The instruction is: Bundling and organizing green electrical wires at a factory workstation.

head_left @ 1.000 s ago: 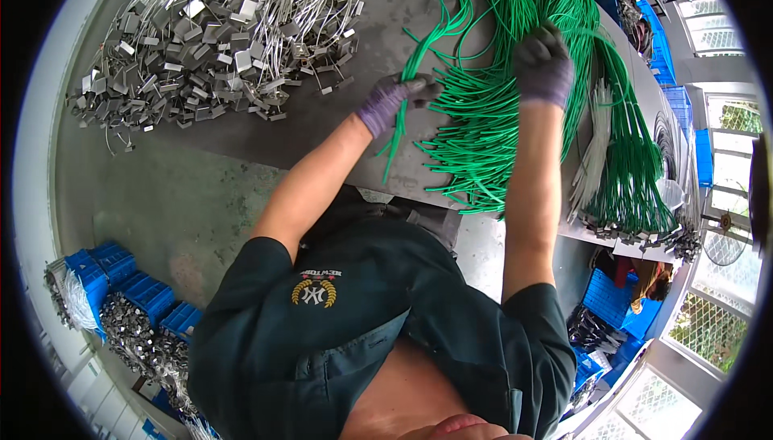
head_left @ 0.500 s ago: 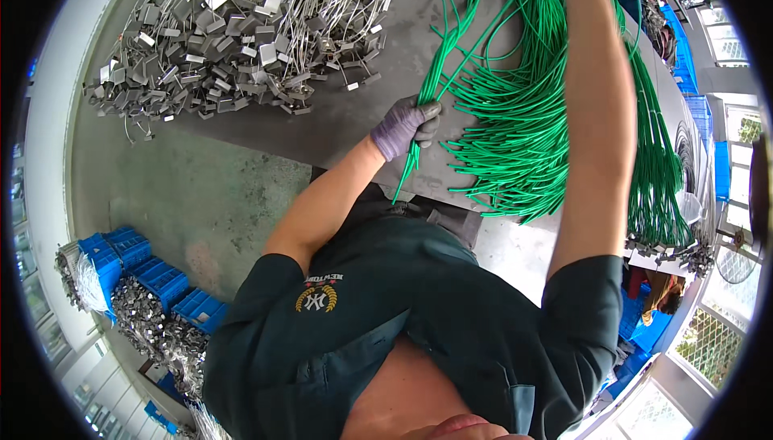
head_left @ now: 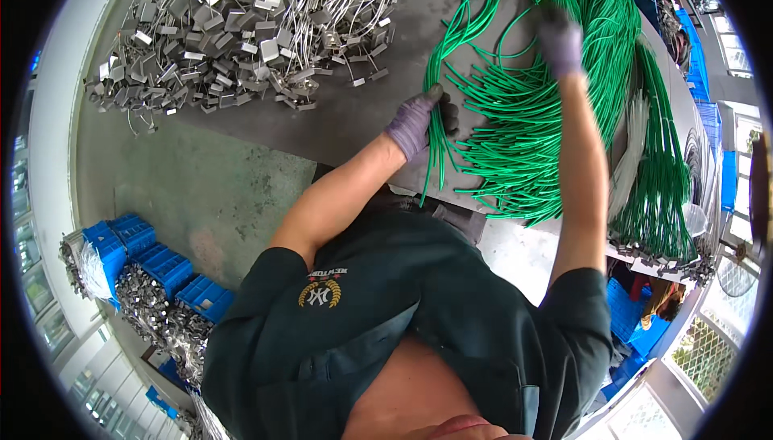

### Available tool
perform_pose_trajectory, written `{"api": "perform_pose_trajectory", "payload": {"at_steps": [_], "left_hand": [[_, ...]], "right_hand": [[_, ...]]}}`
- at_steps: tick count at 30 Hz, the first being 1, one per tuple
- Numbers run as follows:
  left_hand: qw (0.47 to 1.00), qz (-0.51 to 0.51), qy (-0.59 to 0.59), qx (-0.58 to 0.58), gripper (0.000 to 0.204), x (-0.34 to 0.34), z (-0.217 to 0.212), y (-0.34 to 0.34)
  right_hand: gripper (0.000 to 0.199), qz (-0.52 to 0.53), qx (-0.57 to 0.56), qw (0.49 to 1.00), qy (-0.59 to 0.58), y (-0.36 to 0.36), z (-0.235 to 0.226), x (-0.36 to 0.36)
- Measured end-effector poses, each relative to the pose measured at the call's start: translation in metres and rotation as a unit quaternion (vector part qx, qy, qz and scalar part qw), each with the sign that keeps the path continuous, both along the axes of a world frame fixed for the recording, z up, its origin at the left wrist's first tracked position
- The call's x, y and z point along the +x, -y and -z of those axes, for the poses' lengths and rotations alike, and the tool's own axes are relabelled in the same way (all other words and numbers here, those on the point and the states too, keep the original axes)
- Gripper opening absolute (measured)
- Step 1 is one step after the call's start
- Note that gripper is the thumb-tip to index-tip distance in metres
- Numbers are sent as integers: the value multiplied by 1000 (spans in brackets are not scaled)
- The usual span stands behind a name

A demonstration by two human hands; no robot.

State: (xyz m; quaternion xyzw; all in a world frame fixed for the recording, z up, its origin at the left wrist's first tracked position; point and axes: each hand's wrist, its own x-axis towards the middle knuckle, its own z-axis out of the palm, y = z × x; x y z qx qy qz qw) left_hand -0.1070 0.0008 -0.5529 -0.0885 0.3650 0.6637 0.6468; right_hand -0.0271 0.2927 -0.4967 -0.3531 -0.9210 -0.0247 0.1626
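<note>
My left hand [head_left: 422, 121], in a purple glove with dark fingertips, is closed round a small bunch of green cables [head_left: 436, 110]. Their ends hang below the fist, and their lengths run up and away over the table. Above the large pile of green cables [head_left: 515, 150] is my right hand [head_left: 560, 41], gloved alike and blurred by motion. Its fingers are smeared, so whether it holds a cable cannot be made out. The pile's cut ends fan out to the left and toward me.
Grey metal blocks with silver wires [head_left: 233, 45] are heaped on the dark table [head_left: 322, 130] at the left. Darker green cables [head_left: 660, 174] and a pale bundle [head_left: 632, 150] lie at the right. Blue crates [head_left: 165, 267] stand on the floor at the lower left.
My right hand has come back toward me from the far end of the green pile. My left hand has shifted slightly right, still gripping its bunch.
</note>
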Motion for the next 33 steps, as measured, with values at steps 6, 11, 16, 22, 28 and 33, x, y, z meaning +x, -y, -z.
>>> {"api": "perform_pose_trajectory", "payload": {"at_steps": [6, 11, 16, 22, 28, 33], "left_hand": [[951, 52, -298, 60, 34, -17, 24, -11], [915, 158, -367, 54, 38, -21, 8, -13], [853, 192, -461, 152, 35, -33, 10, -17], [878, 155, -425, 155, 39, -32, 34, -14], [922, 192, -292, 168, 41, -23, 17, -4], [905, 204, -349, 135, 37, -36, 20, 14]], "right_hand": [[38, -12, -722, 656, -219, 174, 43, 45], [34, 4, -757, 631, -168, 195, 34, 30], [31, -68, -769, 609, -181, 187, 55, 27], [29, -157, -761, 509, -371, 208, 61, 10], [26, -118, -709, 680, -144, 197, 38, 27], [22, -58, -719, 659, -212, 201, 26, 28]]}}
